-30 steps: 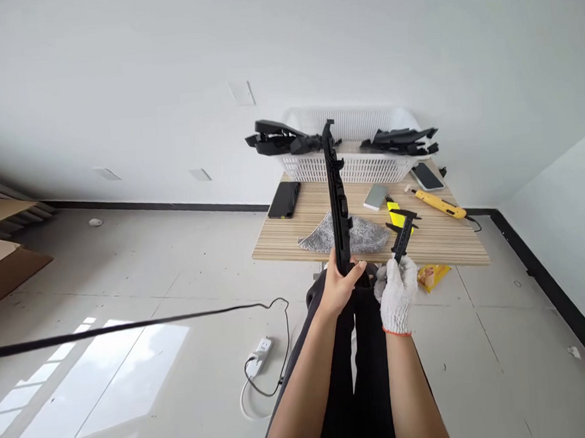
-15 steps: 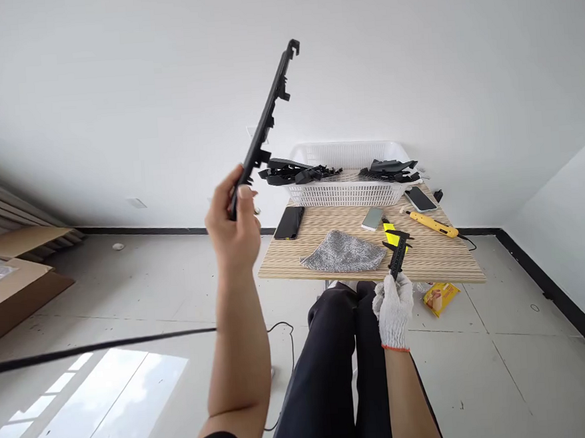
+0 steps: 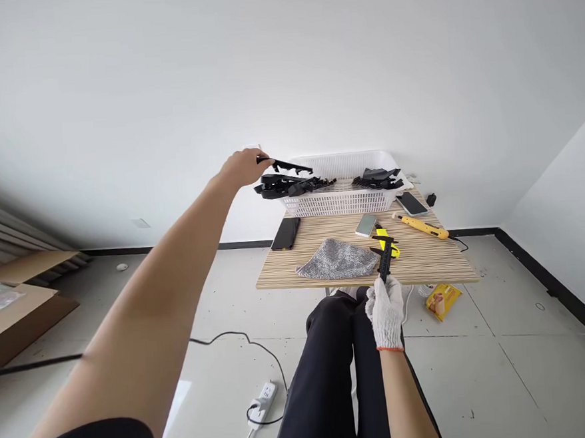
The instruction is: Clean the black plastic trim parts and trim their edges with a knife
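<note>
My bare left hand (image 3: 245, 167) is stretched out to the back, closed on one end of a long black plastic trim piece (image 3: 291, 166) with clip tabs. The piece hangs over the left end of a white plastic basket (image 3: 342, 205), just above a pile of similar black parts (image 3: 290, 184). A second pile of black parts (image 3: 377, 178) lies at the basket's right end. In a white knit glove, my right hand (image 3: 386, 311) grips a black caliper (image 3: 385, 256) upright at the table's front edge. Behind the caliper lies a yellow-handled cutter (image 3: 394, 252), partly covered.
On the wood-slat table (image 3: 318, 228) lie a grey cloth (image 3: 338, 259), a black phone (image 3: 286, 233), a small grey-green box (image 3: 366, 225), a yellow corded tool (image 3: 423, 227) and another phone (image 3: 411, 203). A power strip (image 3: 263, 404) with cables and a yellow packet (image 3: 442, 300) are on the floor.
My left hand has moved forward and down, bringing the trim piece from raised before the wall to nearly level over the basket's left end. My right hand still holds the caliper.
</note>
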